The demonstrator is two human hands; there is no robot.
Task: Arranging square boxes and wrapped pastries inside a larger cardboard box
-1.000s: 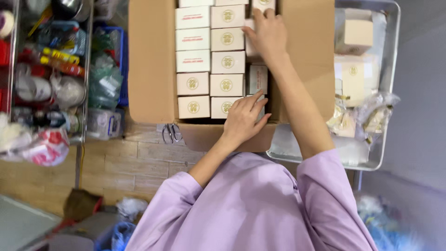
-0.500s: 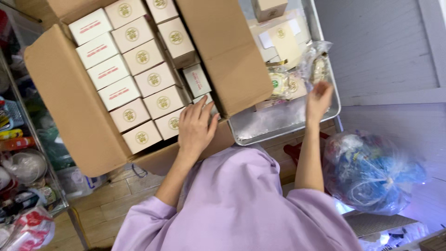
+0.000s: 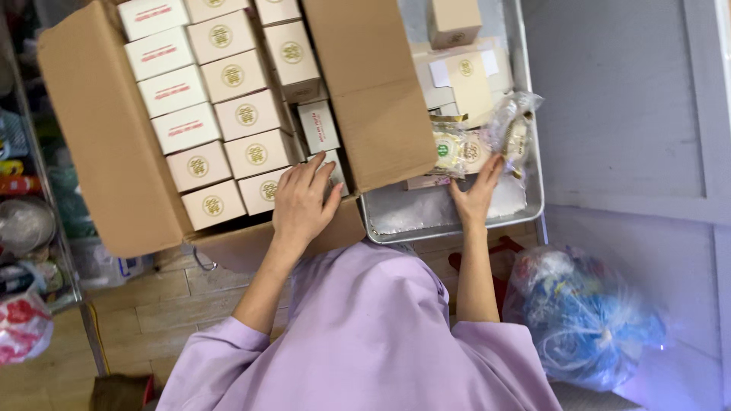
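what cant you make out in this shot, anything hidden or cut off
1. Head view: the carton runs off the top edge, so its far rows are unseen.
2. The left hand covers the small boxes under it, so grip is unclear.
3. The right hand reaches wrapped packets in the tray; glare on the wrap hides their contents.
4. The blue bag: contents blurred.

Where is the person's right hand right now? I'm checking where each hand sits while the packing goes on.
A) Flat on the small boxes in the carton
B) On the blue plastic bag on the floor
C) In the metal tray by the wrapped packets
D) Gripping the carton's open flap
C: the right hand reaches into the metal tray, fingers at the wrapped packets, while the left hand rests on the small boxes in the carton.
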